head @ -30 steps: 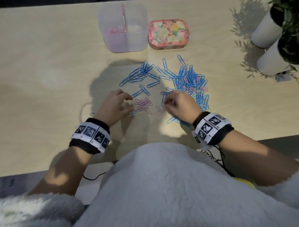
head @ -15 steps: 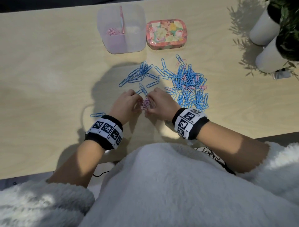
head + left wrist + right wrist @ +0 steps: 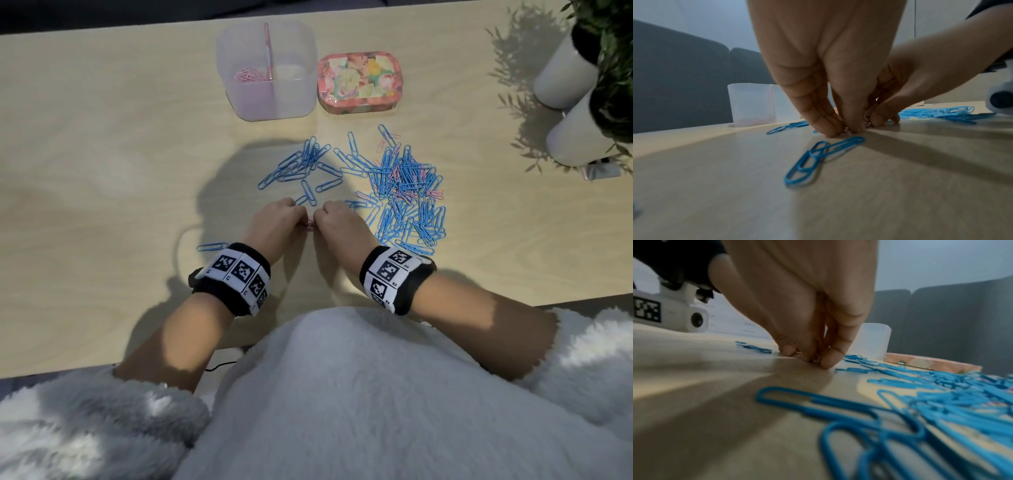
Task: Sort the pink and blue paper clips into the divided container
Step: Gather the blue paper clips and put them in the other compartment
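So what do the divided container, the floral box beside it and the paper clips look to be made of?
The divided translucent container looks like frosted plastic: the pink clips inside show hazily through its walls. The rounded floral-print box has a glossy printed lid, probably tin, though plastic is possible. The blue paper clips look like bent wire with a matte coloured coating. The pale tabletop shows wood grain, either veneer or laminate.

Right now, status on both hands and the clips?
Left hand and right hand pinch pink clips together on table. Divided container: pink in left compartment only. Blue clips unsorted.
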Tool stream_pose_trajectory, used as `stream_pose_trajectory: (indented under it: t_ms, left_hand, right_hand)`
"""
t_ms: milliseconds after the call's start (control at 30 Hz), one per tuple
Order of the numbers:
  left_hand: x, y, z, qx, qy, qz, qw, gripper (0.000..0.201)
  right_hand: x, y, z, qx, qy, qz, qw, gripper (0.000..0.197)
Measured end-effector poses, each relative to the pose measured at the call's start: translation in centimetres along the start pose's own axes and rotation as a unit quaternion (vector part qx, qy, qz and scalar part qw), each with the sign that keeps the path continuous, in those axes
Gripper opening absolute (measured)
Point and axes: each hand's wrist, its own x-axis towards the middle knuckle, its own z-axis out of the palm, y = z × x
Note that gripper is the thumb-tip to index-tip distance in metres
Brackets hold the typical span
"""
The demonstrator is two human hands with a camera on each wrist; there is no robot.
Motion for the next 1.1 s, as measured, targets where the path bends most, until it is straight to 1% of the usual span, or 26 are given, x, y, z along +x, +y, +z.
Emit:
stream_pose_trajectory:
  t_ms: [33,100,167,233,333,400,467,567,700,767,800,867,900,967,1000,1033,1067,1100]
  left_hand:
    - [0.1,0.0,-0.1,0.009,-0.005,-0.002,1.000,0.018]
    - [0.2,0.1,-0.4,0.023,-0.020,0.000,1.000,0.021]
    - [0.2,0.1,-0.6,0.023,-0.028,-0.004,0.999,0.022]
    - [0.2,0.0,-0.8,0.010,-0.030,-0.010,0.999,0.022]
    - [0.1,-0.3,-0.9,-0.009,-0.035,-0.022,0.999,0.020]
    - [0.2,-0.2,-0.9,-0.025,-0.033,-0.024,0.999,0.023]
    - [0.3,0.1,-1.0,-0.021,-0.045,-0.018,0.999,0.027]
    - [0.6,0.3,-1.2,0.001,-0.050,0.019,0.999,0.027]
    - [0.5,0.3,-1.1,0.007,-0.026,0.070,0.997,0.029]
    - [0.4,0.3,-1.0,0.039,-0.050,0.069,0.996,0.028]
    - [0.3,0.2,-1.0,0.047,-0.064,0.063,0.995,0.024]
    - [0.5,-0.6,-0.6,0.056,-0.071,0.052,0.995,0.018]
    - [0.6,-0.8,-0.6,0.054,-0.066,0.053,0.995,0.019]
    - [0.7,-0.5,-0.6,0.064,-0.029,0.074,0.995,0.016]
    - [0.7,-0.2,-0.7,0.060,-0.042,0.072,0.995,0.015]
    - [0.8,0.1,-0.9,0.054,-0.055,0.058,0.995,0.018]
    - [0.9,0.2,-0.9,0.052,-0.063,0.045,0.996,0.021]
    - [1.0,0.2,-0.9,0.053,-0.062,0.042,0.996,0.023]
  right_hand:
    - [0.1,0.2,-0.1,-0.001,0.002,-0.002,1.000,0.022]
    - [0.6,0.9,-0.5,0.007,-0.016,0.011,1.000,0.021]
    - [1.2,1.8,-1.1,0.081,-0.039,0.052,0.995,0.018]
    - [1.7,2.6,-2.2,0.161,-0.023,0.073,0.984,0.015]
    - [3.0,3.4,-5.2,0.218,-0.005,0.070,0.974,0.012]
    - [4.9,3.4,-7.7,0.275,0.003,0.081,0.958,0.012]
    - [8.0,3.3,-10.1,0.329,0.029,0.082,0.940,0.018]
    - [13.6,2.0,-12.7,0.330,0.072,0.078,0.938,0.027]
    - [19.0,-0.3,-14.1,0.313,0.092,0.100,0.940,0.033]
    - [20.6,-1.2,-14.1,0.299,0.085,0.099,0.945,0.029]
    - [21.0,-1.7,-14.2,0.291,0.078,0.095,0.949,0.027]
    - [21.3,-2.6,-14.6,0.278,0.073,0.085,0.954,0.025]
    - [21.2,-2.7,-14.9,0.276,0.084,0.080,0.954,0.024]
    - [20.0,-2.5,-15.3,0.309,0.114,0.069,0.942,0.024]
    - [18.9,-2.2,-15.2,0.327,0.119,0.058,0.935,0.024]
    - [17.4,-1.6,-14.7,0.329,0.113,0.046,0.937,0.023]
    - [15.6,-0.9,-13.9,0.308,0.088,0.037,0.947,0.019]
    - [13.7,-0.2,-12.8,0.269,0.047,0.029,0.962,0.016]
